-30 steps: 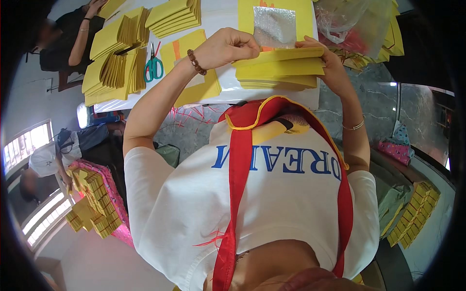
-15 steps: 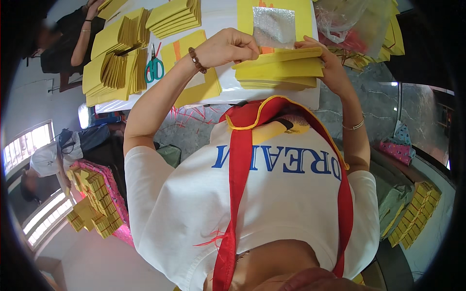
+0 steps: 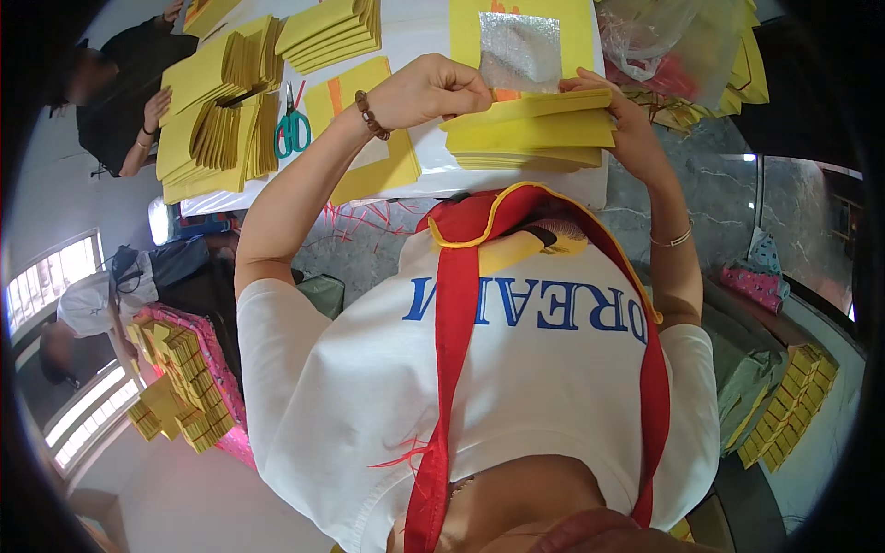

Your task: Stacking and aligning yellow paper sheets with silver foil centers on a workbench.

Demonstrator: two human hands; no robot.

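Note:
My left hand (image 3: 438,90), with a brown bead bracelet at its wrist, is closed in a pinch at the left end of a folded edge of a yellow paper sheet (image 3: 535,111). At the right end of that edge, my right hand (image 3: 622,115) has its fingers over the top and its palm beside the stack. Beneath lies a pile of yellow sheets (image 3: 530,158) near the table's front edge. Just beyond the fold, a silvery bubble-textured square (image 3: 521,55) rests on yellow paper, with a bit of orange showing. What the left fingertips press is partly hidden.
Teal-handled scissors (image 3: 293,131) lie left of a yellow sheet (image 3: 392,166) on the white table (image 3: 433,184). Folded yellow stacks (image 3: 221,69) stand at the left. A clear plastic bag (image 3: 678,46) sits at the right. A person (image 3: 120,92) is at the far left.
My hands and the yellow fold hold almost still. At the far left, the other person's arm has come down, with a hand now at the yellow stack.

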